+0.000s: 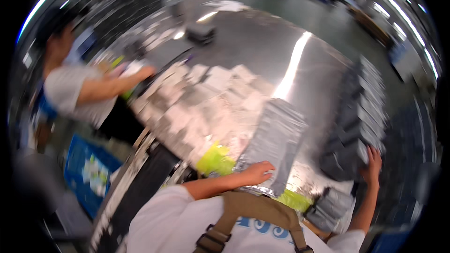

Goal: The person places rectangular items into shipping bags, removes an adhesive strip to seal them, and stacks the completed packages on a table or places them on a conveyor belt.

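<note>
My left hand [258, 172] lies with its fingers loosely stretched over the near end of a flat grey plastic mailing bag [276, 136]. More bags may lie under that one; I cannot tell. At the right, my right hand [371, 165] is at the near end of a long row of dark grey folded packages [347, 136]. Its thumb and fingers are around the edge of the nearest package, slightly blurred. Crumpled bright yellow-green plastic [215, 160] sits left of the mailing bag, and another yellow-green piece [294, 200] shows at its near right corner.
Many white paper slips [201, 107] cover the left part of the shiny metal table [243, 42]. Small grey packages [330, 206] lie close to my body at the right. A co-worker [79, 84] handles things at the table's left. A blue crate [77, 173] stands below, beside a dark machine part [140, 192].
</note>
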### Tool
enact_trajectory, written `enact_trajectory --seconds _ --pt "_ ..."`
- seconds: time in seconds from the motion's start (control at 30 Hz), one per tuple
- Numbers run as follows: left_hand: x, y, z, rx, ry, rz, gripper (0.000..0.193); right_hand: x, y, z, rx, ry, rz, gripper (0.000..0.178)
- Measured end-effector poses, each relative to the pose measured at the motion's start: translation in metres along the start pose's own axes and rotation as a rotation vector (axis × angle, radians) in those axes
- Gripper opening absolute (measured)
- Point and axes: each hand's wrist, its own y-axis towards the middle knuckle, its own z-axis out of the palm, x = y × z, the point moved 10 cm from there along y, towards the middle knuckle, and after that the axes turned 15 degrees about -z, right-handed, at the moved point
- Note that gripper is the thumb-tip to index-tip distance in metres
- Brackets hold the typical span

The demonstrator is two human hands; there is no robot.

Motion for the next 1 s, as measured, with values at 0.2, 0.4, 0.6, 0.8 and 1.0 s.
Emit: enact_trajectory --seconds 0.2,0.4,0.6,0.8,1.0 --pt "0.046 -0.054 -0.079 -0.419 0.050 -0.098 0.022 -0.030 -0.022 0.043 -0.035 -0.080 -0.068 0.086" --pt "0.077 -0.107 -0.111 -0.623 -0.017 -0.293 0.020 0.024 0.009 -0.028 -0.253 -0.093 -0.194 0.093" --pt "0.062 -0.136 -0.101 -0.632 0.012 -0.217 0.021 0.256 0.069 0.022 -0.407 0.552 -0.247 0.042" --pt "0.060 -0.139 -0.097 -0.592 0.119 -0.179 0.025 0.404 0.031 0.130 0.127 0.585 -0.463 0.063" --pt "0.064 -0.116 -0.080 -0.575 0.163 -0.170 0.036 0.405 0.031 0.156 0.146 0.589 -0.415 0.063"
